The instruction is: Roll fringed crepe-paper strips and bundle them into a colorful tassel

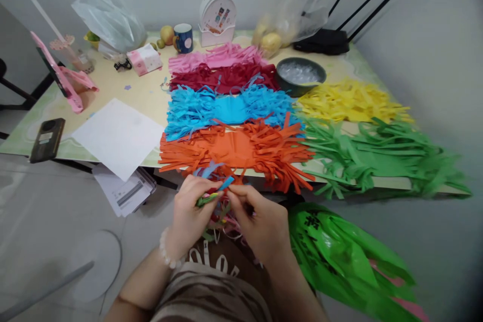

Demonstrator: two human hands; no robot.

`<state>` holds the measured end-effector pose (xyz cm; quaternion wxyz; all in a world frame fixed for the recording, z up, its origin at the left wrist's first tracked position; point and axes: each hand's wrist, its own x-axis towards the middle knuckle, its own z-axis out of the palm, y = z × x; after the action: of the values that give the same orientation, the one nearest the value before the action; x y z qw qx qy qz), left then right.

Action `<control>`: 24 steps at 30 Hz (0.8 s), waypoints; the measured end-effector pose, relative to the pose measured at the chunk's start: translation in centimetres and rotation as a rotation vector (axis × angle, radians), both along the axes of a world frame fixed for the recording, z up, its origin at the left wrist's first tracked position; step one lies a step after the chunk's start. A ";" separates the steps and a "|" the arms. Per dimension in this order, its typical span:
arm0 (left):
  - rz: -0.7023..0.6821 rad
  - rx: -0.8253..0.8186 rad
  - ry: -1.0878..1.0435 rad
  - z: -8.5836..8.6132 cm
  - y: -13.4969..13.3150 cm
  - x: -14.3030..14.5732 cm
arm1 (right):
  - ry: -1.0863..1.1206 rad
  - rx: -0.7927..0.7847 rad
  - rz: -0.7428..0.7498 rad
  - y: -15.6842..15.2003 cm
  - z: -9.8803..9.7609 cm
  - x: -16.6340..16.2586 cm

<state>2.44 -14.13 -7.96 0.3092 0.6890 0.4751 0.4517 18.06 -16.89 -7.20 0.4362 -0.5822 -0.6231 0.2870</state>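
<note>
My left hand [190, 211] and my right hand [256, 219] are closed together below the table's front edge, both pinching a small bundle of coloured paper strips [217, 196] with green, blue and pink pieces. More loose strips hang beneath the hands over my lap. Just above them lies fringed orange paper [234, 151] on the table [124, 88]. Behind it lie fringed blue paper [226, 108], dark red paper [222, 78] and pink paper [215, 58]. Fringed green paper [377, 156] and yellow paper [350, 100] lie to the right.
A white sheet [118, 136] and a phone [47, 138] lie at the left; more papers [126, 191] hang below the edge. A dark bowl [300, 75], a blue mug [183, 37], plastic bags, a pink stand [62, 75] and a router [322, 40] sit behind. A green plastic bag [339, 256] lies at my right.
</note>
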 end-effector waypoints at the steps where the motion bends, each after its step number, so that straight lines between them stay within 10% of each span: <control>1: -0.039 0.044 0.031 -0.1 0.0 -0.1 | 0.090 -0.055 0.002 0.2 -0.3 0.1; 7: -0.191 0.057 0.109 -0.9 0.1 -0.3 | 0.577 -0.399 0.233 1.5 -1.5 1.4; 13: -0.207 -0.116 0.131 -1.7 0.3 0.1 | 0.301 -0.070 -0.017 1.3 -1.1 1.3; 19: -0.244 -0.473 -0.115 -1.2 1.2 -0.7 | 0.612 0.208 -0.406 -0.3 0.9 3.0; 24: -0.287 -0.702 -0.191 0.1 1.1 -0.9 | 0.231 -0.048 0.074 0.1 2.1 2.3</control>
<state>1.50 -12.98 -7.83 0.6289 0.5558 0.4685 0.2757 20.31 -16.77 -5.15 0.4804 -0.5320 -0.5827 0.3829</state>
